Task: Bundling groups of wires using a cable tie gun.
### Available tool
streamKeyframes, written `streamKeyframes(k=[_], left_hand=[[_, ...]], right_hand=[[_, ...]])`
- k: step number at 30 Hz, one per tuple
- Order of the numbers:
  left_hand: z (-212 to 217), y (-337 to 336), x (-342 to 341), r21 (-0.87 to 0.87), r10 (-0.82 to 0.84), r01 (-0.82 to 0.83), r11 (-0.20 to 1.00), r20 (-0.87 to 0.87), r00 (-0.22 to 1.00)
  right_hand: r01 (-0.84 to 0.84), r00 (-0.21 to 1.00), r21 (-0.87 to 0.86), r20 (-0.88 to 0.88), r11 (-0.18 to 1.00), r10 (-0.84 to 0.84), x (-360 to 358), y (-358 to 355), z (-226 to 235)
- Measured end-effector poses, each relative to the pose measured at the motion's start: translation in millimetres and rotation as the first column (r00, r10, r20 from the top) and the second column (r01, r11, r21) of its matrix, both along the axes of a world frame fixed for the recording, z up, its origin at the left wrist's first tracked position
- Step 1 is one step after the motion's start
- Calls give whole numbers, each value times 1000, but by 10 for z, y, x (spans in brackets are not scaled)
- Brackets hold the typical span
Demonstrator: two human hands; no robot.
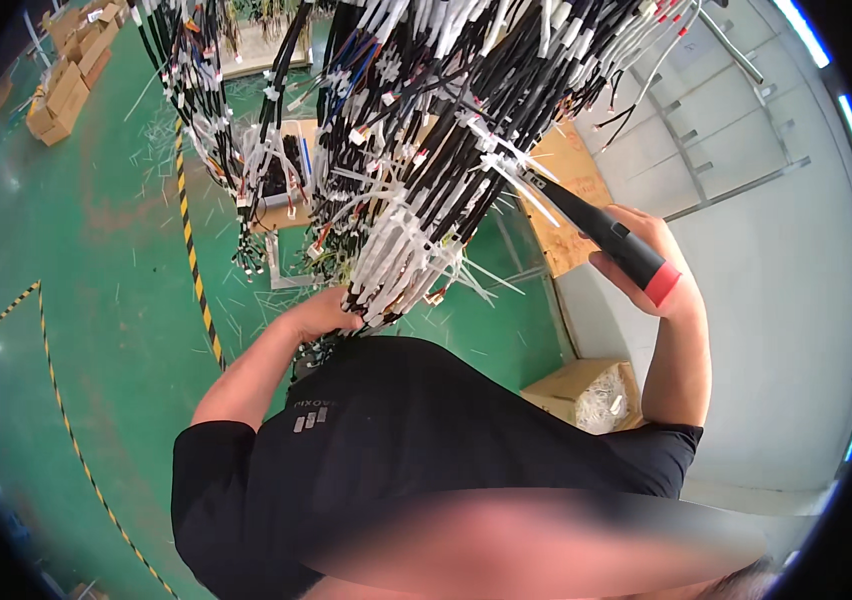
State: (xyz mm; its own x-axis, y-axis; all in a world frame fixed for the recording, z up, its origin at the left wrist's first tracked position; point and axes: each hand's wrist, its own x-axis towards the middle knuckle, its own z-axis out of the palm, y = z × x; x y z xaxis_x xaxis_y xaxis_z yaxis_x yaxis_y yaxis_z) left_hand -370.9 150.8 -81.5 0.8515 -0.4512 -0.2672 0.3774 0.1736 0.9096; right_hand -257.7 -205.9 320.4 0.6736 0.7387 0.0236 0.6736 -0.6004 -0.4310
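Observation:
A thick bundle of black wires with white connectors and sleeves (386, 250) hangs in front of my body. My left hand (318, 314) is closed round its lower end, with the fingertips partly hidden behind the wires. My right hand (648, 240) grips a black cable tie gun with a red end cap (611, 238). Its nose points up and left and meets white cable ties (502, 160) around the bundle. Loose tie tails stick out there. More ties (396, 208) ring the bundle lower down, above my left hand.
More wire bundles (201, 110) hang at the upper left. A cardboard box (558, 392) holding pale scraps stands at lower right, near a white wall (746, 330). Cartons (58, 102) lie far left. Striped tape (189, 240) and tie offcuts mark the green floor (126, 330).

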Motion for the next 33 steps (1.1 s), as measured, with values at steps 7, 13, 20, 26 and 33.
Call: streamKeyframes(k=[7,13,20,26,33], left_hand=[[95,5,30,38,-69,69,997,15,997],[111,-5,14,247,-49,27,969,82,995],[255,17,0,174,-43,35,984,43,998],[117,89,22,-72,-29,30,997,18,999],[-15,105,106,-128,-134,134,983,8,991]], right_hand=[[-9,999,-140,40,990,15,-62,219,125],[54,992,-163,123,985,-34,130,226,-131],[147,901,-164,429,975,-63,324,-129,-687],[109,762,27,640,994,-101,186,-205,-773],[241,967,236,19,941,-253,-18,-484,-723]])
